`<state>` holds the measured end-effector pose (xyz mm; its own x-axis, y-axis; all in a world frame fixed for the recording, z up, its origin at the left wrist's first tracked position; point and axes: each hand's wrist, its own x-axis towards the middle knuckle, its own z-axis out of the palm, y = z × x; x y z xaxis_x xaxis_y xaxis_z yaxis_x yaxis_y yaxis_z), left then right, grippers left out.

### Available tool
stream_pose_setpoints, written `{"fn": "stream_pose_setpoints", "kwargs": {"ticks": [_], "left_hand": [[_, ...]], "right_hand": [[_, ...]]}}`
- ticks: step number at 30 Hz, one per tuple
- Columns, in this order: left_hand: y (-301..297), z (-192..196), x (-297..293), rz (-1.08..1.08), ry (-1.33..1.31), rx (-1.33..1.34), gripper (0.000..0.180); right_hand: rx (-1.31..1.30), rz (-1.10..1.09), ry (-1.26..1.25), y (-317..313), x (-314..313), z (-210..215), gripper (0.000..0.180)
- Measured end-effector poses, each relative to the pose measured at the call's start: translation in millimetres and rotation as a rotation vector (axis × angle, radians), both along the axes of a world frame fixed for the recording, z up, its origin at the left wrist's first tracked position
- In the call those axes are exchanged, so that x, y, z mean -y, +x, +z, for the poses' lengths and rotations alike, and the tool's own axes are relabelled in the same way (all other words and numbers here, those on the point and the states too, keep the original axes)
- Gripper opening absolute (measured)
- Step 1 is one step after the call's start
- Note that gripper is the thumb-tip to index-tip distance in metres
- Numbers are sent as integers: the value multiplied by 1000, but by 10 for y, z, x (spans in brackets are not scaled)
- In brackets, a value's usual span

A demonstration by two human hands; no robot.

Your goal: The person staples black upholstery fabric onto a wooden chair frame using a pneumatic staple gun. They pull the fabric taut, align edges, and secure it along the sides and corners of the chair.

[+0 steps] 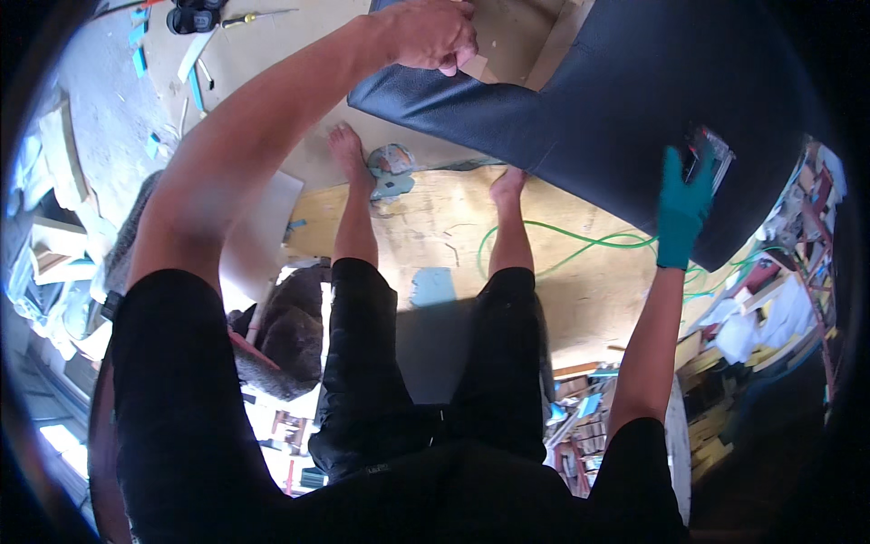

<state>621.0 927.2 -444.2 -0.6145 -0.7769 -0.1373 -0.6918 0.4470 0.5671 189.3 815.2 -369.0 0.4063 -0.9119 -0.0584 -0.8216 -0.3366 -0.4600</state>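
Observation:
A large upholstered frame (634,109) wrapped in black leather-like material lies across the top right, with bare wooden insides showing in its opening. My bare left hand (430,34) is closed at the frame's left side, fingers curled on the edge of the black cover (507,107). Its fingertips are partly hidden. In a teal glove, my right hand (686,195) is wrapped around a silver and dark staple gun (716,156) over the right part of the black surface. A green air hose (589,241) runs up to that hand.
A yellow-handled screwdriver (245,18) lies at the upper left near teal scraps (139,62). Between my bare feet sits a round tape-like piece (391,160). Plywood (399,236) spans the floor under me. White plastic and wood offcuts (739,335) are piled at right.

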Motion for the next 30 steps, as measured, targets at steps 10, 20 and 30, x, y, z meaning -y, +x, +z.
{"fn": "stream_pose_setpoints", "kwargs": {"ticks": [10,20,30], "left_hand": [[-62,-437,123,-56,-61,23,14],[21,-80,4,-48,143,11,13],[-193,-228,-39,-45,72,269,18]], "right_hand": [[-196,774,415,1892,-615,-694,45],[-167,684,485,1683,-531,-818,38],[-111,605,841,1860,-390,-924,45]]}}
